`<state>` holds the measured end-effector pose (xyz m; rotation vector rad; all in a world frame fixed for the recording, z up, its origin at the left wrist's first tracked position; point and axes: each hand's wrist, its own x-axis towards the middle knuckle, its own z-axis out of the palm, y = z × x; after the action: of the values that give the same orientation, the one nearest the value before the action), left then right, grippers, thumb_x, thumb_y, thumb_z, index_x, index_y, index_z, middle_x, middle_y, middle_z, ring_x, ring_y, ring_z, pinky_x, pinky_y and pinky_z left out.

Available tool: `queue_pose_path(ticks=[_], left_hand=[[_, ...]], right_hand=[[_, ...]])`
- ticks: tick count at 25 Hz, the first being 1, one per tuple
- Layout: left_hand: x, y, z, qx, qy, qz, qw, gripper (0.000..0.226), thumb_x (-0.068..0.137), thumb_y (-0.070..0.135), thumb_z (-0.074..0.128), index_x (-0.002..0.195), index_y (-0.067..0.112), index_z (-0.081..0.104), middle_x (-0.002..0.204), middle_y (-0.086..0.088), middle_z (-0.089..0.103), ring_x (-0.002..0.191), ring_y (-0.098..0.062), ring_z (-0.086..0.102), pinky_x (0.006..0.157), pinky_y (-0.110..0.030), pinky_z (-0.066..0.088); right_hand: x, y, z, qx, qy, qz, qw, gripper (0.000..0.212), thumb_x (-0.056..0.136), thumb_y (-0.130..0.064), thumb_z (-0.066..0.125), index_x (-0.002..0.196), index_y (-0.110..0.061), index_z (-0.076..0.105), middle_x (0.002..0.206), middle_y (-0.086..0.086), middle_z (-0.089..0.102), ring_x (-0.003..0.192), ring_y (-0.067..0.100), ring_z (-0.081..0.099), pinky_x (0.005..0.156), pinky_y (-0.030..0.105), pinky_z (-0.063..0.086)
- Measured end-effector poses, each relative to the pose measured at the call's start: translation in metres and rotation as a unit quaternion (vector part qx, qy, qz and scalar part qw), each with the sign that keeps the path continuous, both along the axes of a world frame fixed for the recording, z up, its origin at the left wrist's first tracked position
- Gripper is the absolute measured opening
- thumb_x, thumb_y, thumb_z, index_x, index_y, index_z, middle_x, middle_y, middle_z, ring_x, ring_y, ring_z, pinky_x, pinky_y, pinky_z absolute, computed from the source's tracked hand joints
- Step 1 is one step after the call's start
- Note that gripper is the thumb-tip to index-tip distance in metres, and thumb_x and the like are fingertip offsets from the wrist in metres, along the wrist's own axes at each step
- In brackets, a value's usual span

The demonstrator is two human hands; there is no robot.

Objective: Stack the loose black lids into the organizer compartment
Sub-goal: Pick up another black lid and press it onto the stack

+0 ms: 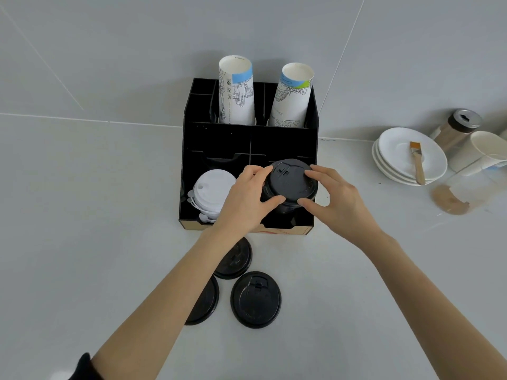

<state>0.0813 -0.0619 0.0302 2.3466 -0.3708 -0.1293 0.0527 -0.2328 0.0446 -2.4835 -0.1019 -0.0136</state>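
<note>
A black organizer (219, 138) stands against the wall. In its front right compartment rises a stack of black lids (289, 182). My left hand (244, 198) grips the stack's left side and my right hand (337, 198) grips its right side, thumbs at the front. White lids (212, 192) fill the front left compartment. Three loose black lids lie on the counter in front: one (256, 298) in full view, one (237, 260) and another (204, 303) partly hidden under my left forearm.
Two tall stacks of paper cups (236, 91) (292, 97) stand in the organizer's back compartments. At the right sit stacked white saucers (395, 160) with a brush (417, 163), a shaker jar (456, 128), a tipped paper cup (485, 152) and a brown spill (450, 201).
</note>
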Motion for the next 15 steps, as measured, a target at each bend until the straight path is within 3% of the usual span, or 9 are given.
queue_pose_path(ticks=[12, 15], left_hand=[[0.024, 0.0, -0.016, 0.002, 0.027, 0.01, 1.0, 0.063, 0.083, 0.027, 0.06, 0.137, 0.013, 0.031, 0.133, -0.008, 0.04, 0.114, -0.02, 0.048, 0.094, -0.024, 0.037], [0.022, 0.001, -0.019, 0.002, 0.035, 0.01, 0.999, 0.063, 0.083, 0.026, 0.059, 0.137, 0.012, 0.031, 0.133, -0.008, 0.041, 0.114, -0.02, 0.048, 0.095, -0.026, 0.038]], right_hand=[[0.028, 0.004, -0.015, -0.022, 0.041, 0.01, 0.999, 0.052, 0.083, -0.019, 0.061, 0.13, -0.011, 0.041, 0.144, 0.005, 0.038, 0.129, 0.02, 0.039, 0.091, 0.006, 0.017], [0.027, 0.005, -0.016, -0.033, 0.044, 0.017, 0.998, 0.053, 0.083, -0.02, 0.06, 0.131, -0.01, 0.04, 0.145, 0.006, 0.036, 0.13, 0.021, 0.038, 0.1, 0.016, 0.025]])
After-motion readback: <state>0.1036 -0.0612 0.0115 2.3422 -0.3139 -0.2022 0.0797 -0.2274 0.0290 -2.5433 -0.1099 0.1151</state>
